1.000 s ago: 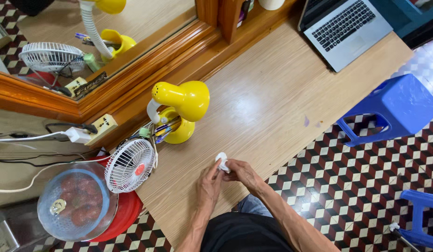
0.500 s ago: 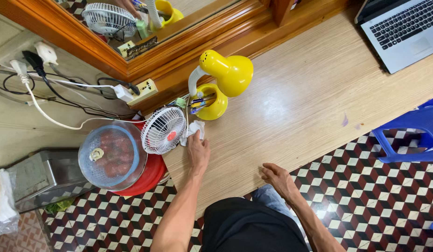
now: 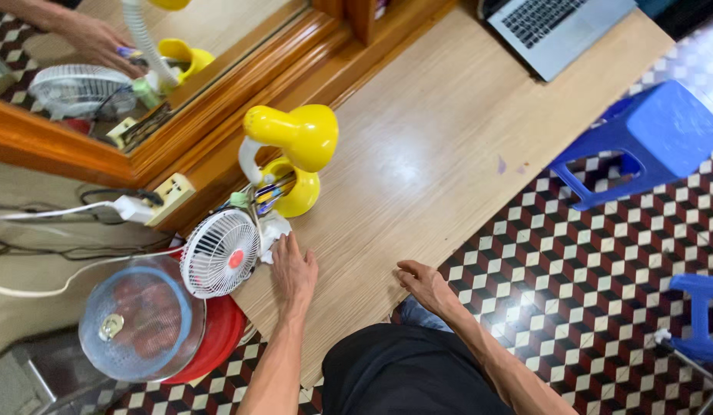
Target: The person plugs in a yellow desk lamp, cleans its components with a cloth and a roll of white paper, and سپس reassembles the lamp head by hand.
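white cloth [image 3: 273,230] under left hand [image 3: 293,270] fingertips beside fan [image 3: 220,252]; right hand [image 3: 424,283] flat on table edge.

Cut off at the top edge: the laptop [image 3: 560,27], keyboard half showing. Blue stool [image 3: 698,323] at right cropped by the frame. White cloth [image 3: 272,230] partly hidden under the left hand [image 3: 293,270] and behind the small white fan [image 3: 220,252]. Contents under the blue mesh cover [image 3: 141,319] blurred, not told apart.
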